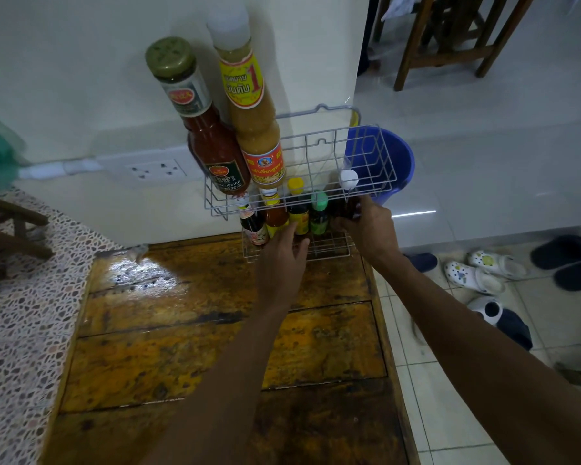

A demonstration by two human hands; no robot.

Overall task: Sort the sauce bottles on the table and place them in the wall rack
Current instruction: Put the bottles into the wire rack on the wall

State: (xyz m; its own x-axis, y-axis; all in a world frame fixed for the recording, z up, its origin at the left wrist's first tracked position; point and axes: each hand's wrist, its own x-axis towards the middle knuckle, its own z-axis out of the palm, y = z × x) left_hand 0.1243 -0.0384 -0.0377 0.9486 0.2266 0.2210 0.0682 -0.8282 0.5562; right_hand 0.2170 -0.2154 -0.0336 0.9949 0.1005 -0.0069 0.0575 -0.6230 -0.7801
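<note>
A white wire wall rack (pixel 376 152) hangs on the wall above the far edge of the wooden table (pixel 188 347). Its upper tier holds a tall red ketchup bottle (pixel 212 146) with a green cap and a tall pale sauce bottle (pixel 254 119) with a white cap. The lower tier (pixel 332 246) holds several small bottles, among them a yellow-capped one (pixel 297 209) and a green-capped one (pixel 318 213). My right hand (pixel 366 226) grips a dark bottle with a white cap (pixel 349 193) at the lower tier's right end. My left hand (pixel 282 256) reaches in by the yellow-capped bottle, fingers touching the small bottles.
A blue bucket (pixel 396 162) stands on the floor behind the rack. Several shoes (pixel 473 276) lie on the tiles right of the table. A wall socket (pixel 155 169) sits left of the rack. A terrazzo counter (pixel 21 297) borders the table's left side.
</note>
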